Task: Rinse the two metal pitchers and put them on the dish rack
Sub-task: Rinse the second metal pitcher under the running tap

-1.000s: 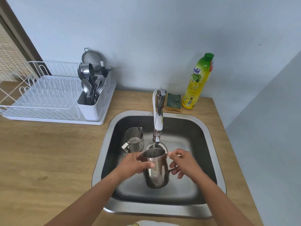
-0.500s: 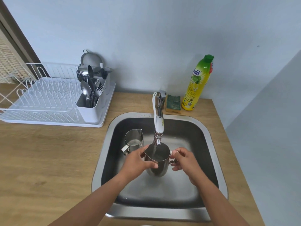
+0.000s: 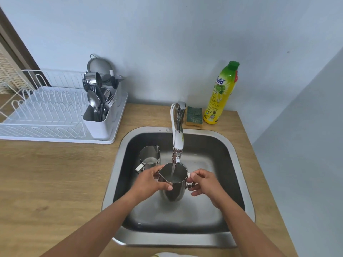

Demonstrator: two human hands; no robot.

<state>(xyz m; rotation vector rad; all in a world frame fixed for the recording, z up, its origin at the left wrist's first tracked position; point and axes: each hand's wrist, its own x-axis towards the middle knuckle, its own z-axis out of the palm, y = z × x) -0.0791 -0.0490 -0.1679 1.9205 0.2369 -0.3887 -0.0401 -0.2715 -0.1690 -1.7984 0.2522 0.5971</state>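
Holding the larger metal pitcher [image 3: 173, 184] under the faucet [image 3: 177, 133] as half a second ago, now with a clear stream running into its mouth. Left hand [image 3: 150, 182] wrapped round the spout side, right hand [image 3: 203, 183] pinching the partly hidden handle. Shallow water inside. At ten o'clock, smaller pitcher [image 3: 149, 157] upright in the sink [image 3: 239, 175], contents unclear. Dish rack [image 3: 46, 115] far off at ten o'clock, its cutlery caddy [image 3: 101, 121] packed with spoons and forks.

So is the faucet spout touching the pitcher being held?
Apart. The head view shows the faucet spout ending just above the held pitcher rim, with water running across the gap.
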